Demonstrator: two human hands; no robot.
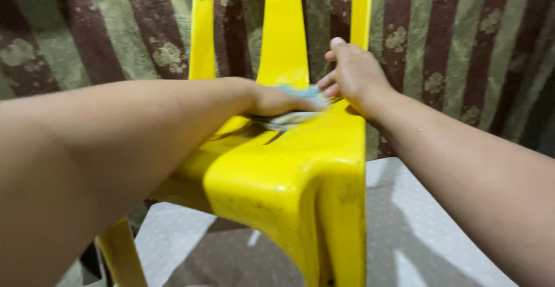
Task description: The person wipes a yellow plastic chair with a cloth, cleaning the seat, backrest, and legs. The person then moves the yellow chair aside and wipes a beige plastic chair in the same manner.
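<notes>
Left hand (pixel 277 100) presses pale blue cloth (pixel 300 105) onto glossy yellow plastic chair (pixel 289 171), right hand (pixel 355 73) open, bracing backrest (hard push might tip it).

There was one yellow plastic chair (pixel 289 171), one blue-grey cloth (pixel 295 116), one striped curtain (pixel 462 44), and two hands: left (pixel 277 100), right (pixel 355 73)

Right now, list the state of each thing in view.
Yellow plastic chair: upright, seat scuffed with dark marks.
Crumpled light blue cloth: pressed on the seat under the left hand.
Right hand: resting at the seat's back corner, touching the cloth's edge.
</notes>
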